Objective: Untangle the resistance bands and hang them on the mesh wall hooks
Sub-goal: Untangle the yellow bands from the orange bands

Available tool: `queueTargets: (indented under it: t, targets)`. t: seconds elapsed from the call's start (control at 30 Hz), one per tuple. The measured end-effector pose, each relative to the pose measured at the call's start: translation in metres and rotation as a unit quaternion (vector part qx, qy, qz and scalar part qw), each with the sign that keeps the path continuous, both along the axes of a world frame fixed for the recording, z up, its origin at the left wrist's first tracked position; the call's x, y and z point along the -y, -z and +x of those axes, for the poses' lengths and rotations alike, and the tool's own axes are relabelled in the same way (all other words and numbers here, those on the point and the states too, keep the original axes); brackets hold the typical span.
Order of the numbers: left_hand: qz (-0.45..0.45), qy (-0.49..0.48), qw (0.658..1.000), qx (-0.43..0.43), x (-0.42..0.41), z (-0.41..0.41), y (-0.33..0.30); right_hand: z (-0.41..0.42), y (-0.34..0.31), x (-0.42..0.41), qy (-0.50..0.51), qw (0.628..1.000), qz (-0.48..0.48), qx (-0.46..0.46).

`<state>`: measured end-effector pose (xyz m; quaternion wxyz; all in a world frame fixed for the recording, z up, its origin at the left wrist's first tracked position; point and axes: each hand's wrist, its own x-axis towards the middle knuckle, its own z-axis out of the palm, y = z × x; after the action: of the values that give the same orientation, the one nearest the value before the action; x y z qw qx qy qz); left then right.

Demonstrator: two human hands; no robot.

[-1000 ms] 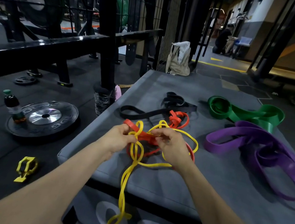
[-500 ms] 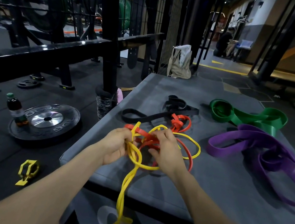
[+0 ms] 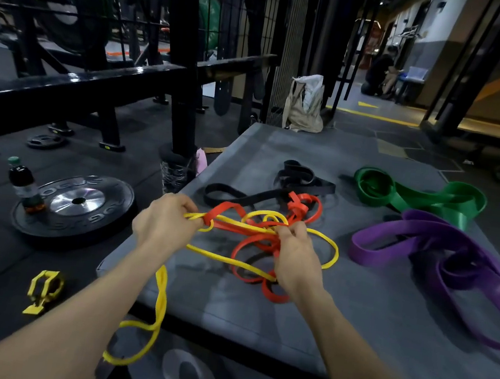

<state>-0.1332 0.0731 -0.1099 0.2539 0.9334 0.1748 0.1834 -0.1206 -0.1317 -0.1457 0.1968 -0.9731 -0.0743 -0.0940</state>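
A thin yellow band (image 3: 159,302) and a red-orange band (image 3: 253,244) lie knotted together on the grey padded box (image 3: 337,314). My left hand (image 3: 163,222) pinches the yellow band where it crosses a red loop. My right hand (image 3: 296,260) grips strands in the middle of the tangle. A yellow loop dangles over the box's front edge. Behind the tangle lies a black band (image 3: 241,196). A green band (image 3: 418,197) and a wide purple band (image 3: 456,266) rest to the right. The black mesh wall (image 3: 290,44) stands at the back.
Left of the box on the floor sit a weight plate (image 3: 76,206), a dark bottle (image 3: 23,183) on its rim and a yellow clip (image 3: 43,290). A black rack frame (image 3: 97,78) runs along the left. A beige bag (image 3: 305,104) leans by the mesh. A person crouches far back.
My hands have pulled apart, the left going left with the yellow strand. The yellow band now stretches between them, and the tangle has spread wider and looser.
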Motion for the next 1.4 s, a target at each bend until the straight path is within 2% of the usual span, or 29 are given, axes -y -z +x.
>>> queueTargets:
  t: [0.07, 0.17, 0.23, 0.3, 0.37, 0.43, 0.47, 0.53, 0.6, 0.67, 0.73, 0.87, 0.93, 1.07, 1.27, 1.33, 1.4]
  targets:
    - [0.022, 0.028, 0.995, -0.088, -0.003, 0.002, 0.005, 0.000, 0.000, 0.001, -0.002, 1.000, 0.004, -0.002]
    - [0.045, 0.125, 0.952, -0.274, -0.007, 0.003, 0.016, 0.004, -0.002, 0.005, -0.024, 0.998, 0.041, -0.029]
    - [0.012, 0.144, 0.938, -0.316, -0.006, 0.000, 0.016, 0.007, -0.005, 0.008, -0.036, 0.995, 0.080, -0.040]
    - [-0.030, 0.117, 0.962, -0.246, -0.002, 0.000, 0.010, 0.011, -0.008, 0.011, -0.034, 0.993, 0.105, -0.050]
    - [-0.030, 0.094, 0.992, -0.075, 0.005, 0.002, 0.007, 0.010, -0.009, 0.015, -0.035, 0.992, 0.105, -0.062]
    - [-0.059, 0.145, 0.982, 0.109, 0.013, 0.004, 0.008, 0.010, -0.010, 0.016, -0.033, 0.990, 0.122, -0.054]
    - [-0.075, 0.187, 0.968, 0.146, 0.019, 0.004, 0.009, 0.010, -0.010, 0.017, -0.023, 0.989, 0.141, -0.040]
    - [-0.062, 0.268, 0.954, 0.121, 0.035, 0.001, 0.011, 0.012, -0.011, 0.020, 0.018, 0.984, 0.178, -0.023]
    - [-0.012, 0.320, 0.947, 0.041, 0.049, 0.001, 0.017, 0.013, -0.011, 0.023, 0.046, 0.979, 0.194, -0.037]
    - [0.059, 0.314, 0.947, -0.040, 0.057, 0.007, 0.025, 0.013, -0.008, 0.026, 0.047, 0.980, 0.180, -0.069]
    - [0.075, 0.293, 0.949, -0.094, 0.059, 0.011, 0.028, 0.013, -0.004, 0.028, 0.047, 0.981, 0.167, -0.092]
    - [-0.016, 0.334, 0.935, -0.114, 0.064, 0.009, 0.025, 0.013, 0.000, 0.028, 0.053, 0.977, 0.187, -0.089]
    - [-0.001, 0.350, 0.930, -0.109, 0.064, 0.008, 0.024, 0.014, 0.003, 0.028, 0.058, 0.981, 0.166, -0.078]
    - [0.020, 0.333, 0.939, -0.080, 0.060, 0.011, 0.025, 0.015, 0.003, 0.025, 0.092, 0.991, 0.054, -0.081]
    - [-0.104, 0.327, 0.935, -0.086, 0.067, 0.014, 0.025, 0.015, -0.001, 0.026, -0.002, 0.985, 0.156, -0.073]
    - [-0.131, 0.291, 0.944, -0.077, 0.071, 0.017, 0.021, 0.014, -0.002, 0.028, -0.039, 0.975, 0.207, -0.073]
    - [-0.215, 0.244, 0.941, -0.098, 0.073, 0.021, 0.019, 0.014, -0.001, 0.029, -0.097, 0.953, 0.269, -0.095]
